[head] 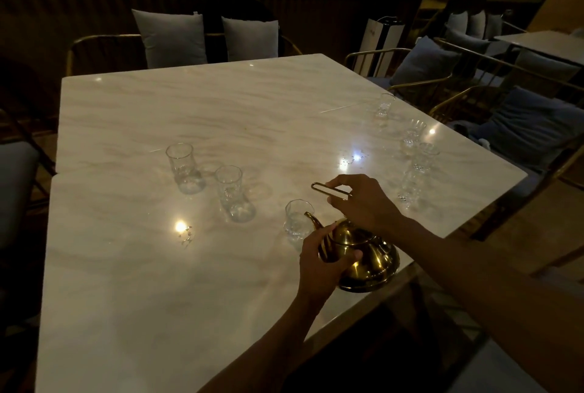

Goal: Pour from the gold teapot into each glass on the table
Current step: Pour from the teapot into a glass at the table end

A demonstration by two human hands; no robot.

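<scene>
Head view: both hands tilt gold teapot toward nearest glass

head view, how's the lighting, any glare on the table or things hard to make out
Head view: dim and warm overall; bright lamp glare spots on the marble table, one beside the teapot's glass; the far right glasses nearly vanish against the tabletop; edges bow from the wide lens.

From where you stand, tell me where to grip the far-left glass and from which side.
Grip the far-left glass around its narrow waist, just above the bulged base, coming from the near side. It stands upright and apart from the next glass, so the fingers have room to wrap round it.
</scene>
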